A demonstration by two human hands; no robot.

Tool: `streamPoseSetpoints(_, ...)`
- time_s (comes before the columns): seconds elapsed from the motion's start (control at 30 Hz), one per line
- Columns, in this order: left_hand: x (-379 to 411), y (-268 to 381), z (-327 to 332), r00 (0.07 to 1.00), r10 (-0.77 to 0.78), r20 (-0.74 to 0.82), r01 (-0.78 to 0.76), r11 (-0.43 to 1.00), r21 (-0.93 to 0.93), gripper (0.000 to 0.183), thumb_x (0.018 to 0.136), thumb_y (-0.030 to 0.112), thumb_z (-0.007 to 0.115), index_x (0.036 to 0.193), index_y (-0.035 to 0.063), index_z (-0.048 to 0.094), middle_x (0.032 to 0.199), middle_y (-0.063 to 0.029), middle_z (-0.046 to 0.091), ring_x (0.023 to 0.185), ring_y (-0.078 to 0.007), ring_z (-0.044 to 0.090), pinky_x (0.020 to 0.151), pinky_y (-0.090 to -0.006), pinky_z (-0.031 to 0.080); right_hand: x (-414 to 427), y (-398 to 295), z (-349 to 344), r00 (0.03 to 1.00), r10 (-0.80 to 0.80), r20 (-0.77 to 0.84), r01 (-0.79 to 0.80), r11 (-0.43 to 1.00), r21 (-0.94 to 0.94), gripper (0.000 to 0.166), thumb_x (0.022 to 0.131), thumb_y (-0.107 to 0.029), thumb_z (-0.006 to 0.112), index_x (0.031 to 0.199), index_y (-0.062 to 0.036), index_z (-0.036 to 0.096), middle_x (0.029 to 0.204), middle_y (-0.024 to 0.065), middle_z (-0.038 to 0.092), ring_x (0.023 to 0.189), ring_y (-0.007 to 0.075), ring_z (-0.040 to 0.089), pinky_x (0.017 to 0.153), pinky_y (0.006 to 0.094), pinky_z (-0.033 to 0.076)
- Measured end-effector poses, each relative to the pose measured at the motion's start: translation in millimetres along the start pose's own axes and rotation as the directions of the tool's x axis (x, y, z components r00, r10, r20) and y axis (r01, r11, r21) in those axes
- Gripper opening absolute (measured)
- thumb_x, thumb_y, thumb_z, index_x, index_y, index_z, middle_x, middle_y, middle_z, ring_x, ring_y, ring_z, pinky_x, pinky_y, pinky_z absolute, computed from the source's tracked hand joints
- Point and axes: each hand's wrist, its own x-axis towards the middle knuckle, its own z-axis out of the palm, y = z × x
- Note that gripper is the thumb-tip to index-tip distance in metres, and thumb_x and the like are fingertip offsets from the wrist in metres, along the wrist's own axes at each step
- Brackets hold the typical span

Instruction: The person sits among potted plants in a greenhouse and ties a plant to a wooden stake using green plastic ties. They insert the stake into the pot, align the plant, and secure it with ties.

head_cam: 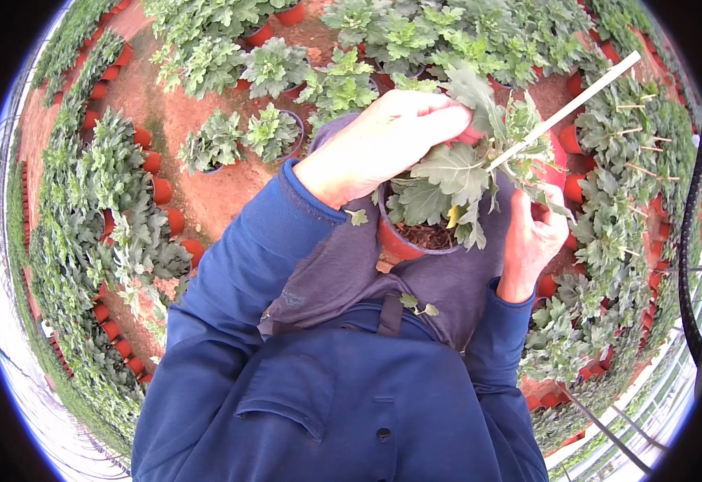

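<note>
A leafy potted plant (453, 175) stands in a red pot (402, 244) between the person's knees, with dark bark-like soil at its base. My left hand (399, 135) reaches across the top of the plant, its fingertips among the upper leaves and partly hidden. On the plant's right side my right hand (534, 232) has bent fingers at the leaves; whether they pinch a leaf is unclear. A pale, straight stick (568, 111) slants up to the right from the foliage; its lower end is hidden. One yellow leaf (452, 216) hangs over the soil.
Red pots with similar plants stand in rows on the left (116, 162) and right (604, 199). More potted plants (275, 66) are ahead on the reddish ground (188, 114). Loose leaves (410, 300) lie on the clothing. A black cable (685, 241) hangs at far right.
</note>
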Motion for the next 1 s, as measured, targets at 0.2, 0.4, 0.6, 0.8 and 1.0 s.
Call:
streamPoseSetpoints(0.2, 9.1, -13.1, 5.1, 1.0, -0.01, -0.02, 0.007, 0.993, -0.114, 0.03, 0.093, 0.021, 0.058, 0.115, 0.0011, 0.061, 0.101, 0.0003, 0.065, 0.091, -0.006, 0.055, 0.084, -0.0228, 0.044, 2.6, -8.6, 5.2, 0.997, -0.051, 0.063, 0.052, 0.999, -0.012, 0.009, 0.082, -0.001, 0.069, 0.088, -0.0004, 0.062, 0.083, 0.001, 0.061, 0.075, 0.0056, 0.053, 0.067, 0.0201, 0.043)
streamPoseSetpoints(0.4, 17.7, -5.9, 4.0, 0.991, -0.122, 0.049, 0.124, 0.992, -0.036, 0.029, 0.09, 0.015, 0.062, 0.115, 0.0009, 0.061, 0.108, -0.0019, 0.065, 0.095, -0.0057, 0.057, 0.083, -0.0224, 0.045, 3.3, -0.4, -1.9, 0.988, -0.139, 0.061, 0.139, 0.99, -0.012, 0.011, 0.084, 0.0, 0.066, 0.094, 0.001, 0.063, 0.086, 0.0026, 0.062, 0.078, 0.007, 0.055, 0.071, 0.0216, 0.045)
streamPoseSetpoints(0.6, 22.8, -9.4, -3.5, 0.995, -0.053, 0.081, 0.044, 0.994, 0.1, 0.033, 0.09, 0.011, 0.062, 0.122, 0.0028, 0.059, 0.114, -0.002, 0.064, 0.099, -0.0092, 0.058, 0.089, -0.0244, 0.046, 3.5, -13.6, -1.2, 0.988, 0.021, 0.15, -0.022, 1.0, 0.002, 0.015, 0.084, -0.001, 0.064, 0.099, 0.0018, 0.064, 0.085, 0.0031, 0.064, 0.079, 0.0066, 0.058, 0.071, 0.0218, 0.046)
streamPoseSetpoints(0.8, 24.8, 4.7, -6.0, 0.99, -0.094, 0.103, 0.077, 0.984, 0.159, 0.028, 0.088, 0.005, 0.063, 0.115, -0.0017, 0.063, 0.107, -0.0065, 0.067, 0.098, -0.0131, 0.061, 0.089, -0.028, 0.047, 11.7, 9.0, 2.3, 0.983, -0.086, 0.161, 0.078, 0.995, 0.055, 0.014, 0.084, -0.006, 0.066, 0.098, -0.0016, 0.067, 0.073, 0.0051, 0.065, 0.066, 0.008, 0.06, 0.063, 0.0242, 0.049)
streamPoseSetpoints(1.0, 25.4, 17.7, -1.3, 0.977, -0.032, 0.212, -0.035, 0.952, 0.306, 0.029, 0.092, 0.016, 0.058, 0.117, 0.0017, 0.063, 0.098, 0.0015, 0.066, 0.085, -0.0058, 0.056, 0.075, -0.0223, 0.045, 7.4, 4.3, 0.8, 0.988, 0.0, 0.157, -0.017, 0.994, 0.106, 0.012, 0.083, -0.013, 0.066, 0.09, -0.0024, 0.066, 0.069, 0.0055, 0.063, 0.062, 0.0093, 0.058, 0.058, 0.0246, 0.047)
